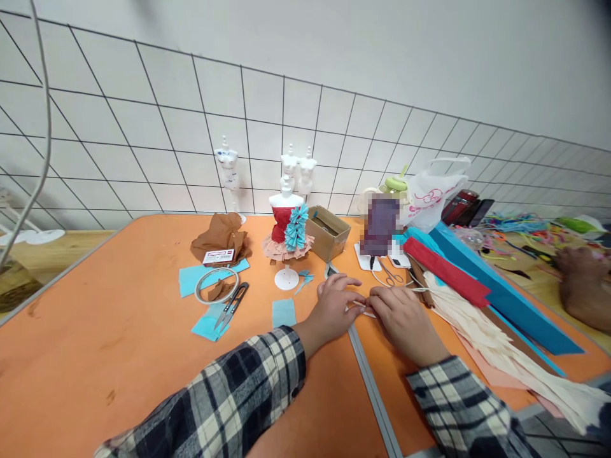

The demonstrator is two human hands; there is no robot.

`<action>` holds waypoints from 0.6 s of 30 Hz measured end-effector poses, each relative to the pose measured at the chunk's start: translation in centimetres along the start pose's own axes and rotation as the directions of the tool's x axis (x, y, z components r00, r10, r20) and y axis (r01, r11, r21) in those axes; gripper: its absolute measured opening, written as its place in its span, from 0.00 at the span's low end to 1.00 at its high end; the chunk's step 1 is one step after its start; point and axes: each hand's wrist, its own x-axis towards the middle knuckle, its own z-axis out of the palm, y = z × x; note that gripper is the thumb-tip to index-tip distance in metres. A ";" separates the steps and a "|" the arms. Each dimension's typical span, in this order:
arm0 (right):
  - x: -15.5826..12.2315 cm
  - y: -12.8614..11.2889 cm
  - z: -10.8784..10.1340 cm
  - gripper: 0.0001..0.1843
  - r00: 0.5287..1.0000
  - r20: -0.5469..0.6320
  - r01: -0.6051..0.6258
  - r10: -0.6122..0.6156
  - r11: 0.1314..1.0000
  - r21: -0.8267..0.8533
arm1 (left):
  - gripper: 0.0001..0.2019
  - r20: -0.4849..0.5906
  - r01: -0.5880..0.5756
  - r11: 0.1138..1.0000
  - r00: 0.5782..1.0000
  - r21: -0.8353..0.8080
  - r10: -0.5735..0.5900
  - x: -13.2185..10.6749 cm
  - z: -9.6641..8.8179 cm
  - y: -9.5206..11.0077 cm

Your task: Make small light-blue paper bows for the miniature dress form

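Observation:
My left hand (338, 304) and my right hand (403, 321) meet over the orange table, fingertips pinched together on a thin white cord (366, 312). Most of the cord between my fingers is hidden. Left of my hands stands a small dress form (287, 219) in a red bodice, turquoise ruffle and pink frilled skirt. At its foot lie a light-blue fabric square (283, 313) and small blue scraps (304, 280). Just beyond my right hand, scissors with pinkish handles (391, 275) rest near white cables.
Thread snips (231, 306), an embroidery hoop (217, 270), a small box (218, 256) and brown fabric (220, 235) lie left. A cardboard box (327, 232) stands behind. Fabric strips (446, 270) cover the right side. Another person's hand (585, 286) is at far right.

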 end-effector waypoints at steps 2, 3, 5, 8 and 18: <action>0.0 -0.1 -0.1 0.08 1.000 0.004 0.009 -0.009 1.000 0.007 | 0.03 0.002 0.007 1.000 1.000 0.007 -0.007 0.1 -0.1 0.0; 0.1 -0.3 -0.1 0.07 1.000 0.005 0.004 -0.004 1.000 0.017 | 0.03 -0.001 0.010 1.000 1.000 0.013 -0.010 0.1 -0.2 0.0; 0.2 -0.7 0.2 0.08 0.998 -0.012 -0.066 0.067 0.995 0.068 | 0.04 -0.029 0.017 0.999 0.999 0.029 -0.016 0.1 -0.3 0.3; 0.4 -1.8 1.1 0.08 0.950 -0.049 -0.278 0.307 0.910 0.307 | 0.04 -0.083 -0.004 0.998 0.997 0.070 0.010 0.0 -0.8 1.0; 0.6 -2.4 3.1 0.14 0.695 0.397 -0.343 0.600 -0.209 0.916 | 0.04 -0.065 -0.060 0.993 0.996 0.101 0.067 -0.1 -1.3 1.0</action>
